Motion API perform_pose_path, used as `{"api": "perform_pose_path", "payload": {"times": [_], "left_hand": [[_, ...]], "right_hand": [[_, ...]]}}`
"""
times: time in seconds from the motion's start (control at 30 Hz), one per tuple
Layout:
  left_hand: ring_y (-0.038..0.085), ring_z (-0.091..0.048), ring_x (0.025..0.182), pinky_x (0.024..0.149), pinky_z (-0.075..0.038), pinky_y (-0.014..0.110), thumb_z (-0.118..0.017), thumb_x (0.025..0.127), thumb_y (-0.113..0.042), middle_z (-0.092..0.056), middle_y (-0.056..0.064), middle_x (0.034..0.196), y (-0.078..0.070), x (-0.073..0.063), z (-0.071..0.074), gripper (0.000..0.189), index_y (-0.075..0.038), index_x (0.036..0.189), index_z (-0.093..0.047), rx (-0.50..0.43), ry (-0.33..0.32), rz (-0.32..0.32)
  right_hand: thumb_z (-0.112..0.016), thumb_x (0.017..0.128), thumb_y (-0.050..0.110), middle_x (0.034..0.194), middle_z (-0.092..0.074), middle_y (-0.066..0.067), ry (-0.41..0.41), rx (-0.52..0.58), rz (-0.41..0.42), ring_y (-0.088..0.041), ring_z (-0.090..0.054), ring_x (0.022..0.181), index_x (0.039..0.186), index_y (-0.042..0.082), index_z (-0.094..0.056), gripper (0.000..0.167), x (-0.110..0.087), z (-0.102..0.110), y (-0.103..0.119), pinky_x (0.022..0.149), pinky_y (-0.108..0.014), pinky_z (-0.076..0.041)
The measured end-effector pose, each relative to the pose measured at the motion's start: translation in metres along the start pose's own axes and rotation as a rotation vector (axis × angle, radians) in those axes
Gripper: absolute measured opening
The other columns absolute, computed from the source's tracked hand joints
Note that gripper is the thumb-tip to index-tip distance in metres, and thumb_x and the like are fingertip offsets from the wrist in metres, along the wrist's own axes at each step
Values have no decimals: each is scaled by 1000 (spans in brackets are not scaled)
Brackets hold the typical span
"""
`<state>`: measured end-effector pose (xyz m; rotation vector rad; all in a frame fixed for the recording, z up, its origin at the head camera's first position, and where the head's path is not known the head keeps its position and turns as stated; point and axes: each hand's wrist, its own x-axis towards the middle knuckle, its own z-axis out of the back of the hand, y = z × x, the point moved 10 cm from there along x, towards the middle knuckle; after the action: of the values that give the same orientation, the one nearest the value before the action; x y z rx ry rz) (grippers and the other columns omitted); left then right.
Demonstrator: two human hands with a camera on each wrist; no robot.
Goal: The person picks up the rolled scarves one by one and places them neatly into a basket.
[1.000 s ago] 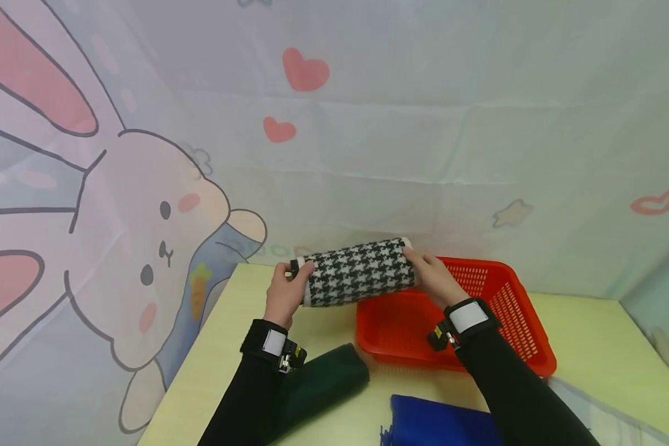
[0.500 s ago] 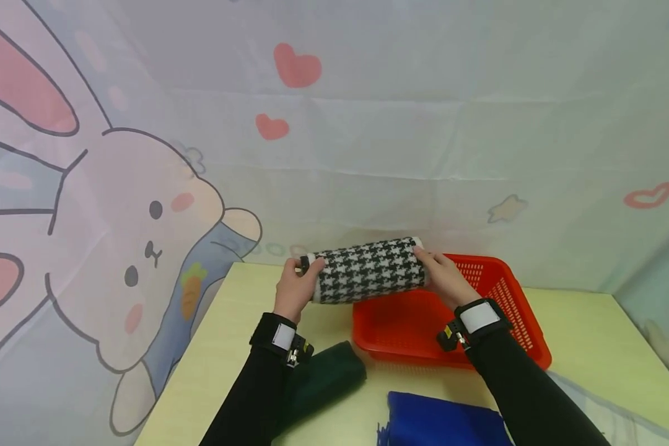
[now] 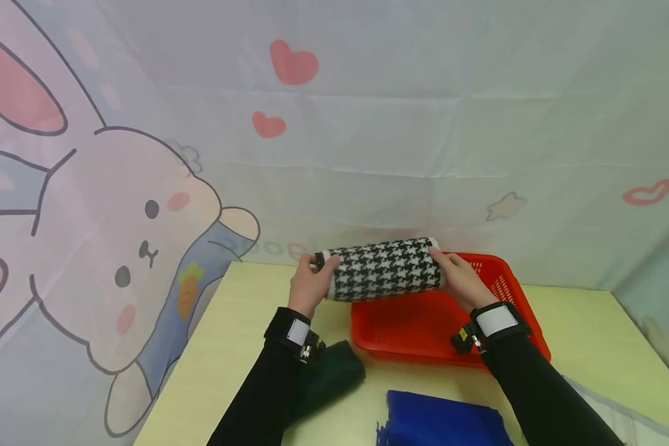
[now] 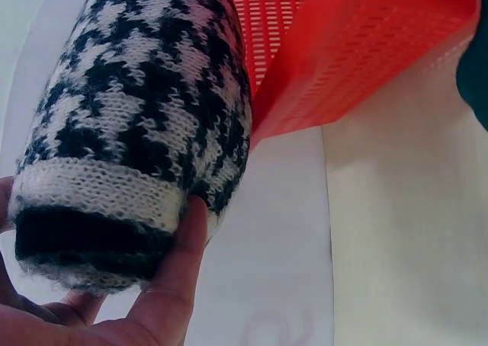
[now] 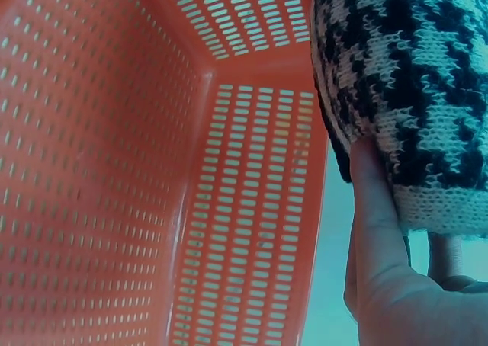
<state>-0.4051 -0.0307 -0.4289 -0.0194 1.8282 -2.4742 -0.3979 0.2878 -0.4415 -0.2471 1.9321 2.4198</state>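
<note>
A rolled-up knitted scarf (image 3: 384,269) in black-and-white houndstooth hangs in the air above the back left part of a red plastic basket (image 3: 401,354). My left hand (image 3: 310,286) grips its left end, thumb on the near side; in the left wrist view, fingers (image 4: 169,289) curl round the white-edged end of the scarf (image 4: 145,110). At the other end my right hand (image 3: 466,284) pinches the roll, as the right wrist view shows with the thumb and fingers on the scarf (image 5: 427,94). The roll slants slightly up to the right.
A dark green folded cloth (image 3: 334,375) lies left of the basket, partly behind the left sleeve. In front is a blue folded cloth (image 3: 446,421) with fringe. Pale checked fabric (image 3: 607,409) lies at the lower right. A rabbit-print curtain (image 3: 396,136) hangs behind the yellow table (image 3: 240,322).
Both hands have carried the rolled scarf a little to the right, further over the basket. The head view has shifted slightly. The grip at both ends looks the same.
</note>
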Motion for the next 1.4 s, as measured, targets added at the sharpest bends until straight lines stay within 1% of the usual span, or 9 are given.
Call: {"api": "perform_pose_path", "payload": {"times": [0.27,0.43,0.63,0.83,1.0,1.07,1.2,1.3,1.4], "left_hand": [[35,-58,100,81,-46,43,-68,102,-51,-62,19,115,-10,0,-16,52,-9,128,-53,19,31,-15],[36,-60,103,82,-49,44,-68,102,-50,-63,20,119,-13,1,-25,52,-8,129,-54,28,46,-37],[35,-61,102,78,-48,41,-69,101,-51,-64,20,123,-12,3,-36,55,-8,132,-55,52,74,-39],[33,-61,100,73,-48,39,-71,100,-50,-65,21,124,-9,6,-43,54,-8,131,-56,70,75,-37],[32,-59,98,72,-47,38,-71,100,-51,-66,21,128,-8,7,-49,57,-7,132,-55,102,73,-37],[32,-59,98,73,-48,39,-70,100,-51,-66,21,128,-9,6,-51,58,-7,134,-55,112,77,-30],[33,-61,101,80,-53,43,-70,101,-50,-67,22,127,-12,5,-54,60,-4,136,-55,142,81,-36],[34,-62,105,88,-55,47,-70,102,-48,-66,23,133,-16,4,-56,60,-2,137,-54,159,82,-51],[36,-62,111,93,-54,49,-70,103,-46,-64,24,139,-20,5,-60,61,0,140,-53,160,89,-67]], "right_hand": [[-45,110,61,139,-45,-15,-40,11,-13,-22,-55,118,147,-2,-37,75,-8,16,-7,110,-41,-51],[-46,108,63,136,-46,-13,-73,9,-28,-23,-54,117,141,1,-41,71,-15,24,-11,105,-35,-53],[-46,108,64,133,-46,-12,-94,2,-44,-24,-53,118,139,2,-41,69,-23,32,-15,110,-39,-52],[-47,109,60,128,-47,-11,-102,-2,-45,-22,-55,113,133,3,-44,62,-25,36,-21,99,-31,-56],[-48,110,59,128,-46,-11,-109,17,-51,-19,-56,110,134,3,-44,61,-29,39,-23,93,-26,-55],[-49,109,60,127,-47,-10,-114,22,-54,-18,-56,108,134,4,-44,62,-31,40,-24,91,-24,-55],[-50,109,59,122,-47,-9,-110,30,-46,-17,-57,105,127,5,-44,57,-33,41,-26,90,-24,-55],[-49,110,57,117,-47,-8,-105,31,-38,-16,-58,101,121,7,-44,52,-34,42,-27,92,-28,-55],[-50,109,57,117,-47,-8,-113,42,-46,-15,-58,100,121,7,-44,51,-34,45,-29,92,-29,-56]]}}
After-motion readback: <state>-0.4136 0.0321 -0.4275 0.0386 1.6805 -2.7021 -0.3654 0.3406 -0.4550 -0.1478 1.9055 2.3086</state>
